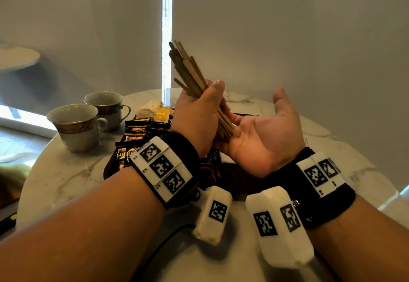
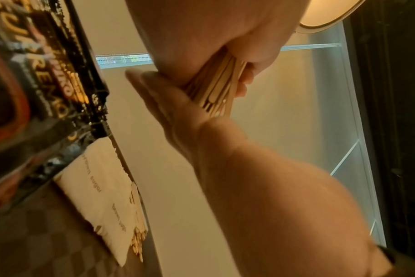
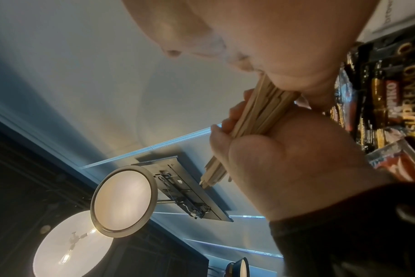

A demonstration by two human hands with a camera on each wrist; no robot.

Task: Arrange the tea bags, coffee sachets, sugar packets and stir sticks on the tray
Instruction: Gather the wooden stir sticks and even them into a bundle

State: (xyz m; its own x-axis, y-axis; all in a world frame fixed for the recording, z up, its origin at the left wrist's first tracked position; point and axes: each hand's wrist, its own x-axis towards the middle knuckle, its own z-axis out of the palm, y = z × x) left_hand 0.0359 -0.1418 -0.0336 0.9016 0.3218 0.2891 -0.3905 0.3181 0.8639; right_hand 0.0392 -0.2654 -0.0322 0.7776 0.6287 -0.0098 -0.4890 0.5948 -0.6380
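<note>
1. Left hand (image 1: 199, 113), frame centre, is clenched around stir sticks (image 1: 188, 67).
2. Right hand (image 1: 263, 133) is held flat beneath the stick ends.
3. Sticks judged light, stiff, slippery; mid-bundle grip advised.

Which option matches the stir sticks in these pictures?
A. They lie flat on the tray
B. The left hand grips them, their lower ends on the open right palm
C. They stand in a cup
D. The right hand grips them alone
B: the left hand grips the stir sticks, whose lower ends rest against the open right hand.
</note>
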